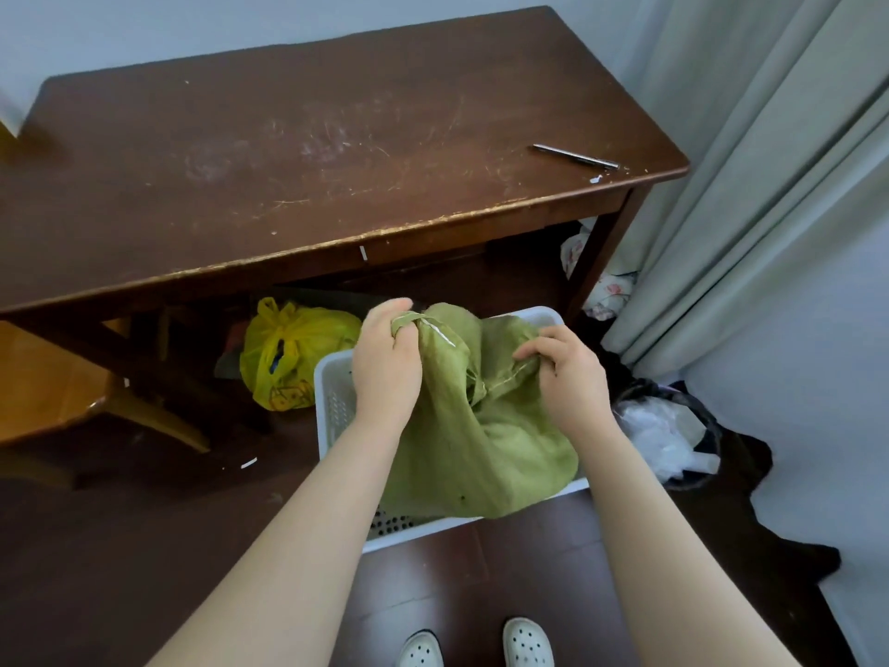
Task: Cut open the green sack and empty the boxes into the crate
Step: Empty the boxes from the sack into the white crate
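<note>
A green woven sack hangs over a white perforated plastic crate on the dark floor. My left hand grips a bunched corner of the sack at its top left, where a white seam thread shows. My right hand pinches a fold of the sack along a seam at its right. The sack droops into the crate and covers most of the inside. No boxes are visible. A slim metal blade tool lies on the table's right end.
A dark wooden table stands just beyond the crate. Under it sit a yellow plastic bag and a flowered bundle. A black bin with clear plastic stands right of the crate. Curtains hang at right. My white shoes are below.
</note>
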